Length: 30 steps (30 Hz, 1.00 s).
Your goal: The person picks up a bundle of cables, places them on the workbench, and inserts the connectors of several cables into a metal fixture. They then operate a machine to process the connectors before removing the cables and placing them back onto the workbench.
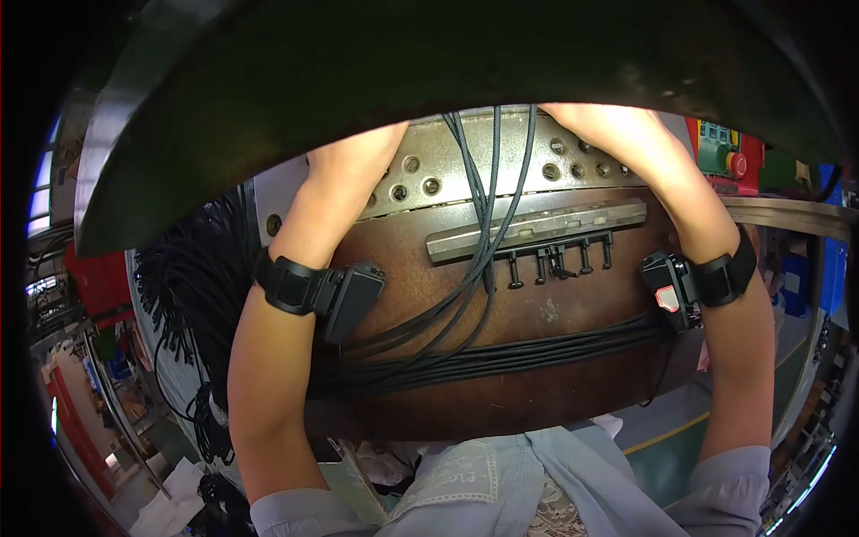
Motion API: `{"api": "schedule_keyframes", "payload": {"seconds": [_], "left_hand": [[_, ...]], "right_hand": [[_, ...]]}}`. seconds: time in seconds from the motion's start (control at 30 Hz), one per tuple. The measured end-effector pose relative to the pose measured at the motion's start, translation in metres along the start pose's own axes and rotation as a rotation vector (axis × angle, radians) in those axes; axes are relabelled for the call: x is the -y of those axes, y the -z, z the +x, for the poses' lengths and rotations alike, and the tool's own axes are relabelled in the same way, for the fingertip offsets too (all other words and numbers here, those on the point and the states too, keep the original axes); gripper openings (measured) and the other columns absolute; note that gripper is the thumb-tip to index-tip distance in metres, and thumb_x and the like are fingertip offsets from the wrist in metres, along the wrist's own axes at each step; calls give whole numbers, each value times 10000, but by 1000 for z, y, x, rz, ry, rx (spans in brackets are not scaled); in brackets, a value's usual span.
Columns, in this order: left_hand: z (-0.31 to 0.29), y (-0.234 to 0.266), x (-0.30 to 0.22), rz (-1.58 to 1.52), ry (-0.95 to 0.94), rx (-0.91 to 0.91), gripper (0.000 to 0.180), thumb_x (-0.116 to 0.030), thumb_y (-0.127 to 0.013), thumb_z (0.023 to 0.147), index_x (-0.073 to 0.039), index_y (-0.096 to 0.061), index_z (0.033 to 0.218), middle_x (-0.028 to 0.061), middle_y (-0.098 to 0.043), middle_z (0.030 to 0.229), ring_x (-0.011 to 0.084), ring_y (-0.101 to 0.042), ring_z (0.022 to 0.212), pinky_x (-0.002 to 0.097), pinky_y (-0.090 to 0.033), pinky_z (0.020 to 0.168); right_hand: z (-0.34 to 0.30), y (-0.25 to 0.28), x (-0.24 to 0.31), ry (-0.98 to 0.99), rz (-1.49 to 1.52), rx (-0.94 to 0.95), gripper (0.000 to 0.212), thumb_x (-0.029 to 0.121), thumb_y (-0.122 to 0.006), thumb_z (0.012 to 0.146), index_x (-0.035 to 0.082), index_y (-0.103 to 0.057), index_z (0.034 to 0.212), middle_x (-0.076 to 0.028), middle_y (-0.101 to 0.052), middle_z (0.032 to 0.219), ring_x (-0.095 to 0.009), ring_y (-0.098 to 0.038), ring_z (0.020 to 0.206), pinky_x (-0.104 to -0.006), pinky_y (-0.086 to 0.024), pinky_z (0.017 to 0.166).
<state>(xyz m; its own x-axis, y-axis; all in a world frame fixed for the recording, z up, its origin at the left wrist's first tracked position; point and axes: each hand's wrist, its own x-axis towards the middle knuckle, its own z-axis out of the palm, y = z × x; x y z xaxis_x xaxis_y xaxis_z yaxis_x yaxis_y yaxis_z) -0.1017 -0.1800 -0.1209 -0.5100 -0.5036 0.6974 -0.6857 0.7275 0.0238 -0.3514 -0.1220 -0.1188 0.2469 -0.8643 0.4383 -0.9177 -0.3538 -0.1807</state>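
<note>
Black cables (501, 356) near table (537, 404) edge

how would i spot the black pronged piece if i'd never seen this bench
On the brown work surface between the forearms, find the long grey metal bar. The black pronged piece runs along its near side. Unlike the loose black cables nearby, it has a row of short pegs.
</note>
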Motion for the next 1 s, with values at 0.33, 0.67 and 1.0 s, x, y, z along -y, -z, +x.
{"api": "schedule_keyframes", "payload": {"seconds": [0.33,0.67,1.0], "left_hand": [[21,34,-14,53,35,273,373,-273,-681,780,-34,-626,1061,166,-647,909,321,-623,849,417,-503,750],[-193,238,-123,-1150,915,1589,400,-295,-522,922,-9,-551,1201,190,-583,1181,346,-541,1113,387,-420,943],[-322,209,-124,-149,618,926,205,-203,-551,840,-21,-640,870,175,-637,866,364,-599,815,429,-474,724]], "right_hand": [[9,39,34,-171,42,200,331,209,-642,810,54,-607,1099,-164,-641,914,-299,-627,867,-380,-498,780],[-326,128,39,-1210,398,-419,379,5,-425,917,-35,-428,1294,-164,-507,1242,-256,-492,1131,-365,-366,990],[-424,58,101,-850,346,249,356,129,-638,807,7,-540,1128,-175,-574,1085,-313,-552,973,-429,-441,824]]}}
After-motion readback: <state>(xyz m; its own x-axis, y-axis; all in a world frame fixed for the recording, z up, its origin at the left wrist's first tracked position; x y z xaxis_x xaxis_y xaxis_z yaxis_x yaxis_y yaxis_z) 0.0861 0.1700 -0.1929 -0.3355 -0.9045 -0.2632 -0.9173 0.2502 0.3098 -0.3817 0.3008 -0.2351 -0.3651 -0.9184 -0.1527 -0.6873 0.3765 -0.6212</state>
